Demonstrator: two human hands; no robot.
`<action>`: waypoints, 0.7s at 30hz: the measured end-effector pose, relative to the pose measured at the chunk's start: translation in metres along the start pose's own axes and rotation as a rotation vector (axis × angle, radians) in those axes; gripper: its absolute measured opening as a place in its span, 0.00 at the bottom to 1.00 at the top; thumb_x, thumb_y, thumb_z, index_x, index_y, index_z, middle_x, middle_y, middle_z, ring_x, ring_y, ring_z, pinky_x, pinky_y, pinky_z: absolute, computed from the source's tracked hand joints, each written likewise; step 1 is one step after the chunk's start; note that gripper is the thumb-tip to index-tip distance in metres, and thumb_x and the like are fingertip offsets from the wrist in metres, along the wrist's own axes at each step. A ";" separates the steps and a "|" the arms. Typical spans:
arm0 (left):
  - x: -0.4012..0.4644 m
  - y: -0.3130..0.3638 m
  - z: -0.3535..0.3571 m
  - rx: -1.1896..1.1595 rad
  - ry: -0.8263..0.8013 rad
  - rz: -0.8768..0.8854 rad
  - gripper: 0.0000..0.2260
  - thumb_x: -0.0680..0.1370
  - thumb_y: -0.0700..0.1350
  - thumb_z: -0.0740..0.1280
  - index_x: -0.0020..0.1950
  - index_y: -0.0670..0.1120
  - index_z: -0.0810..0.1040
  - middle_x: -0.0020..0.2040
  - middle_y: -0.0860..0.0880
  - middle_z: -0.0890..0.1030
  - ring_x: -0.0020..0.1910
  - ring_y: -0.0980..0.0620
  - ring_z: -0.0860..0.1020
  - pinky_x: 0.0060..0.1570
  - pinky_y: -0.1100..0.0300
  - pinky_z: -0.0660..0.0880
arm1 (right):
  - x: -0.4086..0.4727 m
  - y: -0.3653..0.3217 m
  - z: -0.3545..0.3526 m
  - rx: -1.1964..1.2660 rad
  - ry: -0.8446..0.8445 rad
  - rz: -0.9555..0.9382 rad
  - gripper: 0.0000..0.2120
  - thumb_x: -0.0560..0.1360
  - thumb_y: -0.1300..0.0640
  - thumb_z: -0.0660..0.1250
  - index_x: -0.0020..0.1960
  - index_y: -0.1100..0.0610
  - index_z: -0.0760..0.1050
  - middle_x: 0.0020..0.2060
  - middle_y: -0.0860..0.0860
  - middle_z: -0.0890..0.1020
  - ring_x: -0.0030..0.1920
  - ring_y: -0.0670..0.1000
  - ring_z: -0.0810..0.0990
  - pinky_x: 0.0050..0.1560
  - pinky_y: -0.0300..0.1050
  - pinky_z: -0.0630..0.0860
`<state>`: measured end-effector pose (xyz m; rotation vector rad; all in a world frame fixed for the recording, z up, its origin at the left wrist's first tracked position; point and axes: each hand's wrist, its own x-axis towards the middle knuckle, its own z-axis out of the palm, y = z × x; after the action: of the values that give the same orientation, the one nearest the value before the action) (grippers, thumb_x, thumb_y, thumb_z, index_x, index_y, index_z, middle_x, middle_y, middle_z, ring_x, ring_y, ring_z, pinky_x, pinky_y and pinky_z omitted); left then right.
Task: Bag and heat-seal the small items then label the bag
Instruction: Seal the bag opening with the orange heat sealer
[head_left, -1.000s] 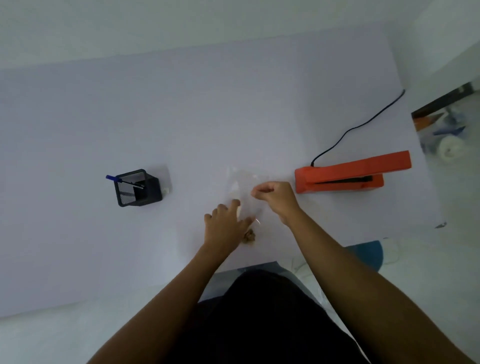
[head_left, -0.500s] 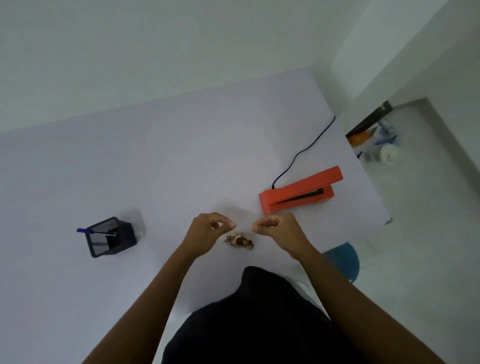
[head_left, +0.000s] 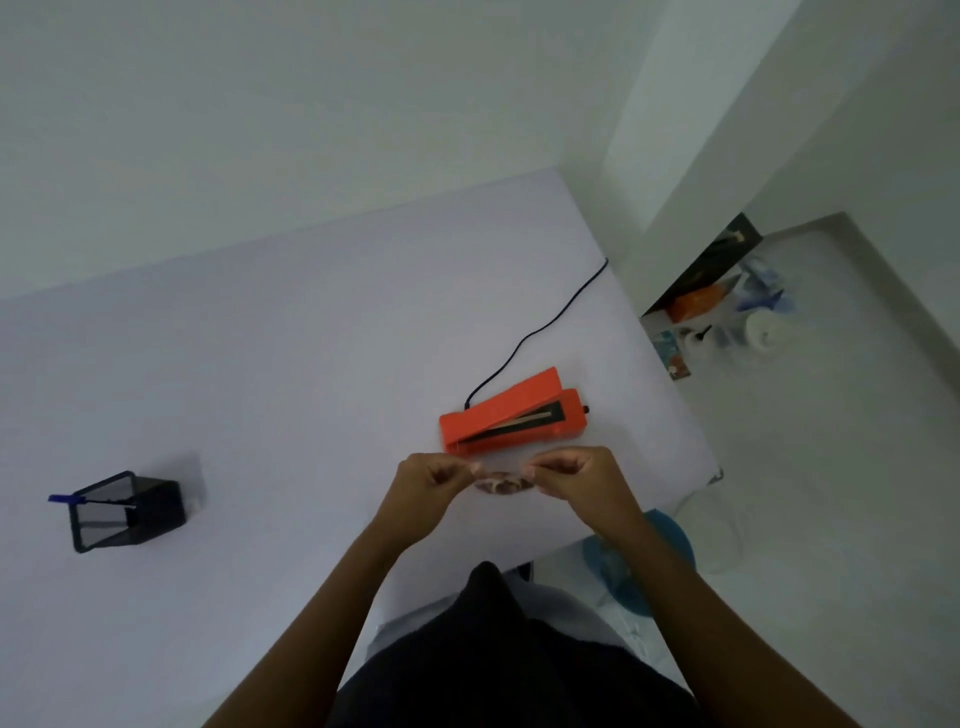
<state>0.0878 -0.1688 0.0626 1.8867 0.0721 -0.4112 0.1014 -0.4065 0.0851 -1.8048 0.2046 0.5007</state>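
At the centre of the frame, the left hand (head_left: 431, 486) and right hand (head_left: 576, 475) each pinch one end of a small clear bag (head_left: 503, 480) with their fingers clamped on it, holding it just above the tabletop (head_left: 291, 364) with brownish small items (head_left: 500, 487) inside. Just beyond the hands sits an orange heat sealer (head_left: 511, 415), its lid raised and its black cord (head_left: 540, 327) running toward the upper right. At the left of the frame stands a black pen holder (head_left: 127, 512) with a blue pen (head_left: 65, 499).
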 end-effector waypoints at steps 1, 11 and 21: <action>0.001 0.003 0.009 0.000 0.011 0.001 0.16 0.77 0.57 0.68 0.44 0.45 0.86 0.28 0.43 0.74 0.26 0.53 0.66 0.30 0.59 0.65 | 0.001 0.004 -0.009 -0.008 -0.008 -0.020 0.05 0.72 0.59 0.77 0.48 0.56 0.86 0.40 0.49 0.88 0.42 0.50 0.86 0.46 0.41 0.83; -0.002 0.007 0.066 0.057 0.036 -0.068 0.11 0.76 0.55 0.70 0.47 0.50 0.87 0.44 0.57 0.87 0.44 0.59 0.84 0.48 0.59 0.80 | 0.010 0.045 -0.055 -0.041 -0.119 -0.012 0.05 0.70 0.58 0.79 0.44 0.51 0.86 0.40 0.44 0.88 0.44 0.44 0.86 0.47 0.32 0.79; 0.001 -0.018 0.078 0.037 -0.008 -0.173 0.09 0.79 0.48 0.68 0.44 0.47 0.87 0.42 0.55 0.87 0.43 0.58 0.84 0.45 0.69 0.76 | 0.022 0.067 -0.055 -0.118 -0.223 0.159 0.07 0.71 0.55 0.78 0.47 0.58 0.87 0.30 0.49 0.85 0.28 0.44 0.79 0.30 0.36 0.76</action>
<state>0.0650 -0.2349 0.0234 1.9219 0.2246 -0.5406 0.1081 -0.4760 0.0292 -1.8390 0.1675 0.8373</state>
